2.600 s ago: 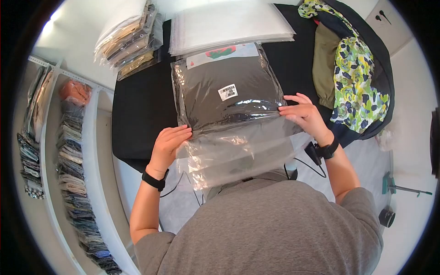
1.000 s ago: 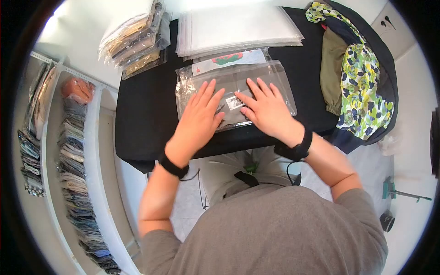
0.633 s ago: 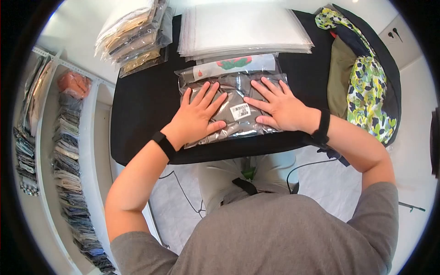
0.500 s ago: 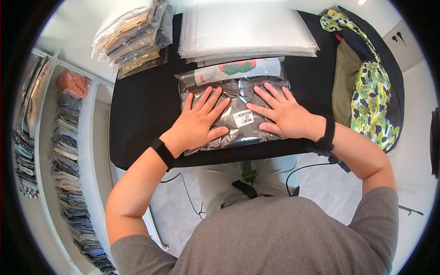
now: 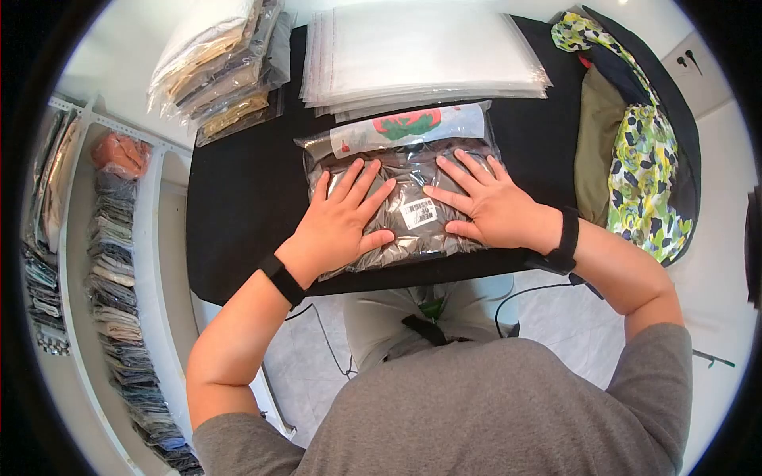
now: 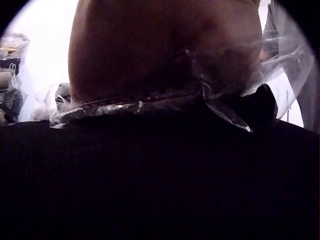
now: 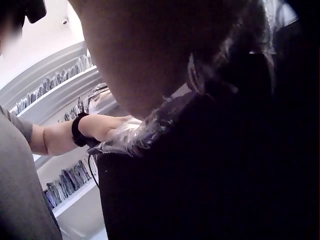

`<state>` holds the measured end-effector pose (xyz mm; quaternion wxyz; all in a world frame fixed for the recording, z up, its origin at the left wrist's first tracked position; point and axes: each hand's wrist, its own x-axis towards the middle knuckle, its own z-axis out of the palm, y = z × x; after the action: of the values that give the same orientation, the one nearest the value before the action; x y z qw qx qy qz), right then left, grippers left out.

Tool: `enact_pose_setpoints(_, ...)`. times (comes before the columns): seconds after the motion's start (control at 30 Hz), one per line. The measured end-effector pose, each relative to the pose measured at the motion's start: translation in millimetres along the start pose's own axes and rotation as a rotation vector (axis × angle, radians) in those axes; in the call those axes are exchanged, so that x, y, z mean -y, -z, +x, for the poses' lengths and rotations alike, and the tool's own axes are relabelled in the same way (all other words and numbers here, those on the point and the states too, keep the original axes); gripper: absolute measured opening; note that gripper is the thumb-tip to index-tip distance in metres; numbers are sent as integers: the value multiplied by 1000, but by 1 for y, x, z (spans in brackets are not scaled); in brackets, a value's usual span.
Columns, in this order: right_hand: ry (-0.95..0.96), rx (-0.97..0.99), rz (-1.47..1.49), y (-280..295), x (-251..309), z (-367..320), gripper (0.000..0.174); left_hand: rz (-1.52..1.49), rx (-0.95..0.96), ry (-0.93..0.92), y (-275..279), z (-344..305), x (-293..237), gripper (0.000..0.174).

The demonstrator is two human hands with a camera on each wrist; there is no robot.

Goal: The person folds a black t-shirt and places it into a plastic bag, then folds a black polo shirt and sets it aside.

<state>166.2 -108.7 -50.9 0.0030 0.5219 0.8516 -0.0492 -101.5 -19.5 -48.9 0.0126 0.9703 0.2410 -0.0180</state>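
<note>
A clear plastic bag (image 5: 409, 173) holding a folded dark grey garment lies near the table's front edge in the head view. Its top face carries a white printed label (image 5: 419, 213), and a pale band with a red and green print (image 5: 429, 124) runs along its far end. My left hand (image 5: 335, 220) rests on the bag's left part, fingers spread. On the right part lies my right hand (image 5: 498, 206), also palm down with fingers spread. The left wrist view shows crinkled bag film (image 6: 120, 107) under the hand; in the right wrist view the film (image 7: 132, 137) bunches along the edge.
A stack of clear empty bags (image 5: 421, 59) lies behind on the black table (image 5: 246, 198). Bagged garments (image 5: 230, 71) are piled at the back left. An olive garment (image 5: 599, 143) and a floral one (image 5: 647, 182) lie at right. Shelves (image 5: 163, 278) of packed clothes stand left.
Both hands let go of the bag's near corners and moved onto its top, fingers spread. The loose clear flap no longer hangs over the table's front edge. Lately the hands have barely shifted.
</note>
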Motion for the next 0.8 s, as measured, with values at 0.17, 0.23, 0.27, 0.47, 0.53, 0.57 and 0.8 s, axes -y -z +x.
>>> enact_pose_setpoints(0.17,2,9,-5,0,0,0,57,-5,-5,2,0,0,0,71)
enact_pose_setpoints(0.23,8,-5,3,-5,-3,0,57,-26,1,0,-2,0,1,70)
enact_pose_setpoints(0.27,15,-6,24,-5,-6,1,58,-58,21,0,0,0,3,70)
enact_pose_setpoints(0.47,61,-23,-92,37,-1,16,49,-66,13,-6,41,9,-2,71)
enact_pose_setpoints(0.53,146,-119,-180,33,-2,26,48,-67,-142,-77,29,21,-5,73)
enact_pose_setpoints(0.57,149,-124,-188,31,-5,30,48,-62,-149,-74,20,27,-5,73)
enact_pose_setpoints(0.8,299,-25,-294,29,-46,49,53,36,-5,-77,7,49,9,82)
